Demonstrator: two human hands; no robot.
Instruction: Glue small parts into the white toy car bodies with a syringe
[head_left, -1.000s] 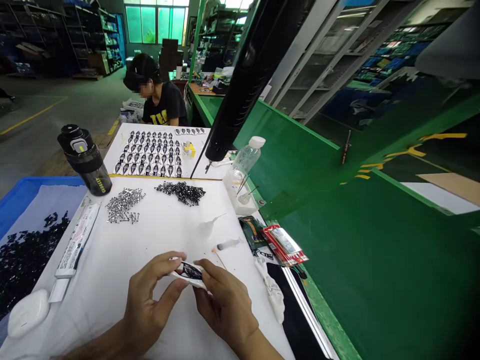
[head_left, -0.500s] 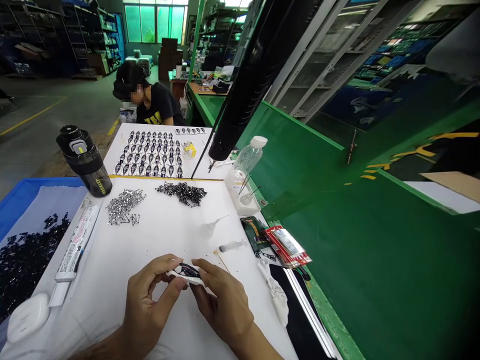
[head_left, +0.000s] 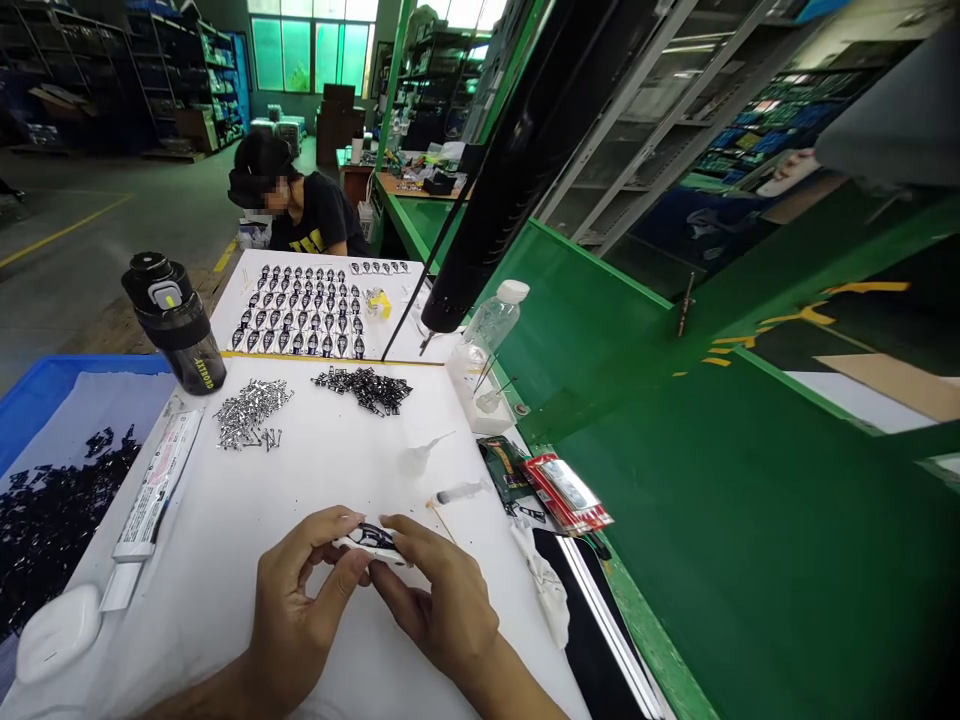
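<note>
Between my two hands I hold a small white part with a black insert (head_left: pixel 375 538), above the near part of the white table (head_left: pixel 247 540). My left hand (head_left: pixel 304 590) pinches its left end between thumb and fingers. At the other end, my right hand (head_left: pixel 442 590) grips it, with fingers on top and thumb partly hidden beneath. Farther off lie a pile of small silvery parts (head_left: pixel 251 412) and a pile of small black parts (head_left: pixel 365 388). A clear needle-tipped bottle (head_left: pixel 416 458) and a syringe (head_left: pixel 459 493) lie beyond my right hand.
Rows of similar white-and-black parts (head_left: pixel 300 312) lie on the far table. A dark drink bottle (head_left: pixel 174 325), a white tube (head_left: pixel 154 490) and a blue bin (head_left: pixel 45 390) of black pieces are on the left. A black cylinder (head_left: pixel 487 220) hangs overhead. A person (head_left: pixel 307 205) sits opposite.
The white part has tilted slightly in my hands, and my right hand has shifted a little to the left. The camera view has turned slightly.
</note>
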